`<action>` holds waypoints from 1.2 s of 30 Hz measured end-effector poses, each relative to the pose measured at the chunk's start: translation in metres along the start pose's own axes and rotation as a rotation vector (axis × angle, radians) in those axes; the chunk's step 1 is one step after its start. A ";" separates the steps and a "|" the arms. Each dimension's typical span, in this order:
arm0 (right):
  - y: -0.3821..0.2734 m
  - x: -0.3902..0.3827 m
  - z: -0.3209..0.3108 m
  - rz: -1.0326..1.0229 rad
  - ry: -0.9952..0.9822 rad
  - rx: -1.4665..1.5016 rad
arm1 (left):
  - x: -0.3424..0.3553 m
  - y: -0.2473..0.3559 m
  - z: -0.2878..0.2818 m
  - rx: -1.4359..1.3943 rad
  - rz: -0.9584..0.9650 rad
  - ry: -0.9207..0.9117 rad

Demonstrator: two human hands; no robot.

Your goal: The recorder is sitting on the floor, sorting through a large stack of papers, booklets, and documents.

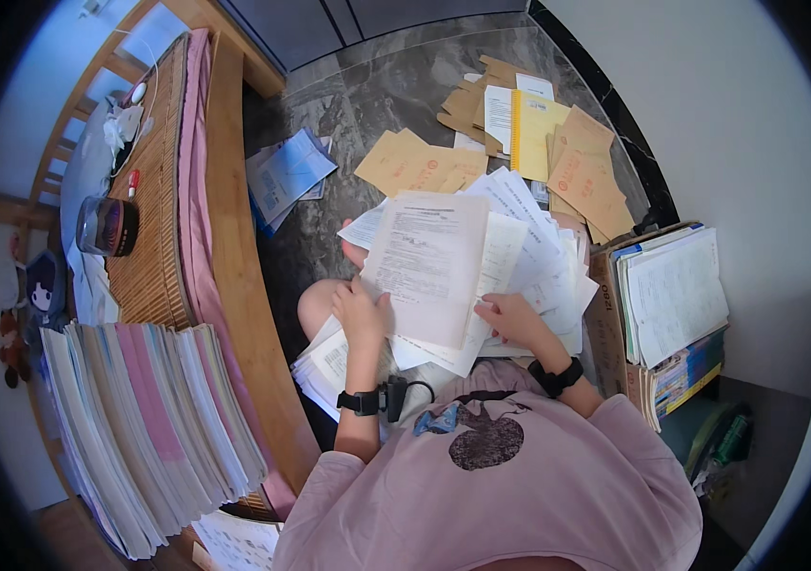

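A printed sheet of paper (425,257) is held up over my lap. My left hand (363,312) is closed on its lower left edge, with the thumb in front. On the other side, my right hand (512,320) pinches paper near the sheet's lower right edge; its fingertips partly overlap the pages there, so how many sheets it grips is unclear. Beneath and to the right, a spread of loose white papers (543,257) covers my legs. More printed pages (325,366) lie under my left forearm. Both wrists wear black straps.
Brown envelopes (420,164), a yellow spiral notebook (541,124) and blue booklets (293,173) lie on the dark floor. A cardboard box (605,314) of papers stands at right. At left, a tall row of papers (153,428) sits on a wooden bed (244,238).
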State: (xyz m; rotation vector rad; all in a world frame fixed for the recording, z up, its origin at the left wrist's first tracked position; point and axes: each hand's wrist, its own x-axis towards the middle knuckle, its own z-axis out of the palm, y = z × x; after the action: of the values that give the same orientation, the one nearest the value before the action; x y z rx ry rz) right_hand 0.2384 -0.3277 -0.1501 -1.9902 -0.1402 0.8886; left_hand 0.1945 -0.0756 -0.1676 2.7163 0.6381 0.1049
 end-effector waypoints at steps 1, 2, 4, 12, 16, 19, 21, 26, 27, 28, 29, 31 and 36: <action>0.000 0.000 0.001 -0.012 -0.012 -0.028 | 0.003 -0.004 0.000 0.003 -0.008 0.026; 0.002 0.001 0.001 -0.012 -0.010 -0.025 | 0.005 -0.009 -0.001 0.005 -0.004 0.025; 0.006 0.004 0.004 -0.068 -0.066 -0.087 | 0.008 -0.016 -0.004 -0.246 -0.019 0.035; -0.011 -0.001 0.003 0.029 -0.120 -0.003 | -0.011 0.004 -0.043 -0.469 0.101 0.166; -0.007 0.008 0.010 -0.081 -0.053 0.175 | -0.024 0.017 -0.066 -0.706 0.089 0.125; -0.005 0.018 0.013 -0.167 0.027 0.356 | -0.038 0.024 -0.071 -1.033 -0.052 -0.022; -0.015 0.019 0.004 -0.082 -0.026 0.494 | -0.043 0.034 -0.079 -1.097 -0.046 -0.063; -0.020 0.013 -0.006 0.001 -0.094 0.575 | -0.051 0.040 -0.084 -1.336 -0.063 -0.129; -0.021 0.011 -0.008 -0.026 -0.061 0.625 | -0.053 0.034 -0.084 -1.318 -0.079 -0.232; -0.021 0.009 -0.011 -0.052 -0.026 0.673 | -0.053 0.029 -0.083 -1.301 -0.096 -0.336; -0.022 0.007 -0.014 -0.049 -0.024 0.673 | -0.052 0.024 -0.081 -1.302 -0.097 -0.340; -0.023 0.002 -0.018 -0.105 0.158 0.757 | -0.052 0.018 -0.079 -1.019 -0.141 -0.449; -0.023 -0.002 -0.017 -0.254 0.218 0.806 | -0.055 0.010 -0.067 -0.678 -0.104 -0.567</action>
State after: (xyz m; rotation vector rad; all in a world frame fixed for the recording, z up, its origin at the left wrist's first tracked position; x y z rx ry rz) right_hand 0.2531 -0.3275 -0.1251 -1.2608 0.0832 0.4474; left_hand 0.1392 -0.0873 -0.1007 1.9216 0.4559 -0.3911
